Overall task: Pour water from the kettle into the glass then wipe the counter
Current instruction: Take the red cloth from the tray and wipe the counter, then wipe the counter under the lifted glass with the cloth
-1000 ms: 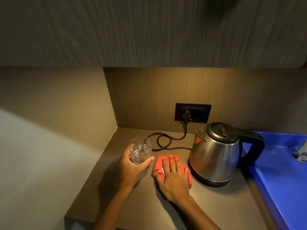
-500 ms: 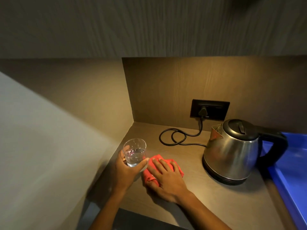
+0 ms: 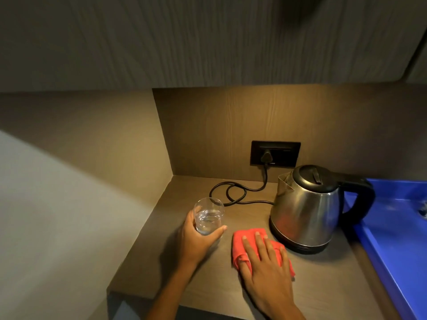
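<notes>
A clear glass (image 3: pixel 208 214) part full of water is held just above the brown counter (image 3: pixel 208 280), near its left side, with my left hand (image 3: pixel 196 241) wrapped around it. My right hand (image 3: pixel 265 266) lies flat, fingers spread, pressing a red cloth (image 3: pixel 245 243) onto the counter right of the glass. The steel kettle (image 3: pixel 307 211) with black lid and handle stands upright on its base just behind and to the right of the cloth, lid shut.
The kettle's black cord (image 3: pixel 231 192) loops on the counter and runs up to a wall socket (image 3: pixel 275 153). A blue tray (image 3: pixel 397 232) lies at the right. A wall closes the left side, and a cabinet hangs overhead.
My right hand has slid the red cloth rightwards away from the glass, toward the kettle's base. My left hand keeps hold of the glass.
</notes>
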Demonstrator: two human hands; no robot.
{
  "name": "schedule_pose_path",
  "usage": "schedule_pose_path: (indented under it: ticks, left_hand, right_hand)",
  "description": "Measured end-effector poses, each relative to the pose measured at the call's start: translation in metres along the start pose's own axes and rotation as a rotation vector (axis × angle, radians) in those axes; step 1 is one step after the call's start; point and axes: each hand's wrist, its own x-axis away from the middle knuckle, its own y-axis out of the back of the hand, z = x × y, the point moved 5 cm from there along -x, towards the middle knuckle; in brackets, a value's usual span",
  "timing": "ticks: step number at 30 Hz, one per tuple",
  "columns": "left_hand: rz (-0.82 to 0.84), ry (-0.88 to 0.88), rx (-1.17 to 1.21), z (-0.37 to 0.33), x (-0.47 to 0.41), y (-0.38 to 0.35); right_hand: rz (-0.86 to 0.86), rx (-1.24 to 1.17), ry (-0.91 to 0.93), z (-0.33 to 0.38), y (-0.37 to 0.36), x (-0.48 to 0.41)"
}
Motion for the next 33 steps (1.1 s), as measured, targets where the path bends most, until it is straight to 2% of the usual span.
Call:
schedule_pose_path:
  ticks: [2, 6, 7, 9, 11, 13, 15, 17, 20, 21, 23, 25, 27, 30, 31, 33]
  left_hand:
    - [0.018, 0.007, -0.037, -0.001, -0.001, -0.007]
    - [0.051, 0.029, -0.097, 0.001, -0.005, -0.019]
    - [0.056, 0.026, -0.106, 0.001, -0.006, -0.022]
    - [0.061, 0.021, -0.124, 0.002, -0.008, -0.025]
    - [0.063, 0.020, -0.111, 0.003, -0.008, -0.028]
    - [0.068, 0.017, -0.124, 0.001, -0.006, -0.028]
    - [0.067, 0.021, -0.112, -0.004, -0.001, -0.029]
    - [-0.018, 0.035, -0.042, -0.005, 0.012, -0.021]
    - [-0.192, -0.237, -0.052, -0.020, 0.048, -0.004]
    - [-0.161, -0.285, -0.089, -0.025, 0.059, -0.006]
    - [-0.008, -0.220, -0.176, -0.029, 0.069, -0.018]
    - [0.093, -0.094, -0.210, -0.031, 0.071, -0.027]
    - [0.123, -0.062, -0.219, -0.042, 0.075, -0.033]
    - [0.129, -0.011, -0.239, -0.055, 0.087, -0.040]
    - [0.127, 0.036, -0.196, -0.059, 0.090, -0.041]
    - [0.206, 0.232, 0.135, -0.068, 0.101, -0.050]
  right_hand:
    - [0.010, -0.009, -0.063, -0.004, -0.006, -0.008]
    - [0.076, -0.104, -0.033, -0.007, 0.005, -0.008]
    - [0.054, -0.147, -0.052, -0.014, 0.012, -0.004]
    - [-0.105, -0.206, -0.171, -0.031, 0.033, 0.007]
    - [-0.180, -0.094, -0.329, -0.049, 0.048, 0.019]
    - [-0.091, -0.055, -0.442, -0.060, 0.050, 0.022]
    - [-0.042, -0.234, -0.511, -0.065, 0.047, 0.016]
    - [0.003, -0.369, -0.568, -0.067, 0.045, 0.008]
    - [0.079, -0.395, -0.602, -0.066, 0.033, -0.005]
    - [0.080, -0.392, -0.584, -0.064, 0.031, -0.008]
    - [0.036, -0.429, -0.526, -0.058, 0.031, -0.013]
    - [-0.046, -0.539, -0.466, -0.048, 0.035, -0.014]
    - [-0.102, -0.694, -0.413, -0.041, 0.039, -0.011]
    - [-0.095, -1.114, -0.353, -0.050, 0.049, -0.001]
    - [-0.074, -1.253, -0.334, -0.057, 0.054, 0.003]
    - [-0.044, -1.477, -0.302, -0.077, 0.068, 0.018]
